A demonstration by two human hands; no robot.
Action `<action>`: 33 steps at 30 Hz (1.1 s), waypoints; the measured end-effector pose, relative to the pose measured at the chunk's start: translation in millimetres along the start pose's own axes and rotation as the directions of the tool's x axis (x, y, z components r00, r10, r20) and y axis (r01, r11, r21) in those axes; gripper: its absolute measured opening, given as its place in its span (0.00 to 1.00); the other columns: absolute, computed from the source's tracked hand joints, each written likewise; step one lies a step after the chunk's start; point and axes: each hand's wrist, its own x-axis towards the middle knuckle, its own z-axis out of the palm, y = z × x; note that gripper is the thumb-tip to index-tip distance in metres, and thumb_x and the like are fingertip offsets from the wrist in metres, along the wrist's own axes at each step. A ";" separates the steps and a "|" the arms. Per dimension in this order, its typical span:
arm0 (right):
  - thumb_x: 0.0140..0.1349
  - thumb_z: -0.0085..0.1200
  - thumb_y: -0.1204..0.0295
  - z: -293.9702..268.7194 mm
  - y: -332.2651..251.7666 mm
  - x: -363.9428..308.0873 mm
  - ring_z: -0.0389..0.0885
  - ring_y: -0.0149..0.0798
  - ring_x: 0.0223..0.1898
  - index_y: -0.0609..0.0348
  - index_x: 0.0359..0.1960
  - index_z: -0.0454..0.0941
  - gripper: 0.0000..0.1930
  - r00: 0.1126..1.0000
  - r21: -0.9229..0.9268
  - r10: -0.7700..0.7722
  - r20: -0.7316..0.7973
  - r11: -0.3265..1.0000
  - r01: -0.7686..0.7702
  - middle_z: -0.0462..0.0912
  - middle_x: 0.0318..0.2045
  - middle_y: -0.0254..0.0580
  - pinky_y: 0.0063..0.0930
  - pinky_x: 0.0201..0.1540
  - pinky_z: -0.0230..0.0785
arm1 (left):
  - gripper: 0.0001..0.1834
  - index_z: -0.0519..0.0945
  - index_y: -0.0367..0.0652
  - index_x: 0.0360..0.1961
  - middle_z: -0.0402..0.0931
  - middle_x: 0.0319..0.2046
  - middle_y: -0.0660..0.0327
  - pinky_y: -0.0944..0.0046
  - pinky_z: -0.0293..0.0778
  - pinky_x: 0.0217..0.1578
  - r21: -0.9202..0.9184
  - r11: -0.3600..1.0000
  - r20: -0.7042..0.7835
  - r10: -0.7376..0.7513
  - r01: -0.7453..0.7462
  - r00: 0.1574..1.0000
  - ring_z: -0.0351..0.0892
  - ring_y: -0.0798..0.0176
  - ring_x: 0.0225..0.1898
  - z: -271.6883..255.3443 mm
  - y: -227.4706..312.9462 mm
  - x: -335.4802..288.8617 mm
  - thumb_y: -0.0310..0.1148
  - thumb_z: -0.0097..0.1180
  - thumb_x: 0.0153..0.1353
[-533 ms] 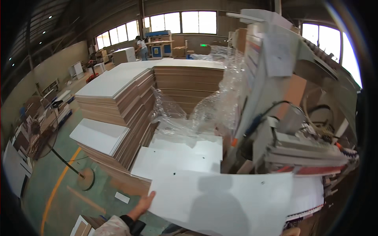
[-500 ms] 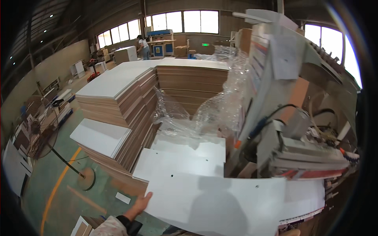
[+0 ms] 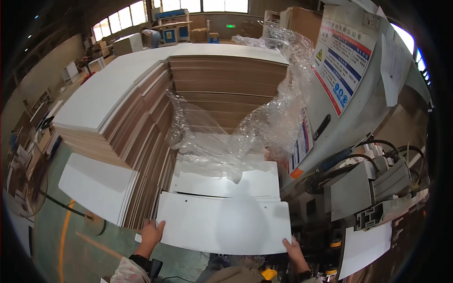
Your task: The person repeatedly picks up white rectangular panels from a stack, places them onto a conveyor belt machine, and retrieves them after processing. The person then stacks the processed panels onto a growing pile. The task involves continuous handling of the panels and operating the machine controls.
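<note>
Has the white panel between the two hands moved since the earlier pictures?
Yes: the white panel has moved leftward, away from the grey machine at right.

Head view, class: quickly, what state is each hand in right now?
Left hand: closed, holding the white board by its left end.
Right hand: closed, holding the same board near its lower right corner.

A factory workshop for flat panels surrounds me: stacks of white-faced boards (image 3: 118,108) with brown edges rise ahead, clear plastic film (image 3: 278,113) hanging among them. At my right stands a grey machine housing (image 3: 370,101) bearing a safety placard (image 3: 344,66). A yellow line (image 3: 65,236) marks the green floor (image 3: 89,257); across the hall, a person (image 3: 154,38) bends near a blue-panelled workstation (image 3: 182,31) below tall windows (image 3: 226,4).
</note>
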 end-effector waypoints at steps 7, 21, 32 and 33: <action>0.57 0.51 0.70 24.0 30.9 22.2 0.63 0.35 0.53 0.61 0.63 0.50 0.33 0.991 0.060 0.110 0.076 0.992 -0.114 0.67 0.52 0.44 0.29 0.56 0.56 | 0.32 0.70 0.31 0.43 0.73 0.37 0.37 0.48 0.69 0.43 -0.175 0.970 0.087 -0.156 0.169 0.984 0.74 0.39 0.42 23.8 -10.7 32.4 0.49 0.58 0.48; 0.63 0.46 0.60 -47.4 -38.7 180.9 0.65 0.39 0.56 0.59 0.61 0.57 0.28 0.946 0.193 0.286 0.150 0.930 -0.312 0.63 0.59 0.42 0.36 0.55 0.59 | 0.39 0.71 0.25 0.47 0.74 0.39 0.41 0.53 0.70 0.41 -0.160 0.987 0.317 0.062 -0.011 0.946 0.75 0.44 0.39 77.1 86.4 262.5 0.55 0.57 0.48; 0.64 0.45 0.61 -0.5 -11.8 246.0 0.67 0.26 0.49 0.58 0.56 0.65 0.21 0.916 0.165 0.290 0.278 0.925 -0.343 0.72 0.47 0.30 0.25 0.51 0.59 | 0.24 0.76 0.37 0.39 0.75 0.32 0.49 0.51 0.73 0.30 -0.254 0.833 0.701 -0.192 0.492 0.686 0.77 0.51 0.30 134.6 43.9 306.1 0.48 0.59 0.50; 0.64 0.45 0.60 -4.2 1.2 247.8 0.66 0.29 0.51 0.57 0.58 0.64 0.23 0.921 0.168 0.268 0.282 0.932 -0.322 0.72 0.48 0.32 0.28 0.53 0.57 | 0.24 0.76 0.37 0.38 0.75 0.32 0.50 0.51 0.73 0.30 -0.263 0.823 0.696 -0.200 0.504 0.690 0.77 0.51 0.30 129.4 54.5 303.7 0.47 0.59 0.50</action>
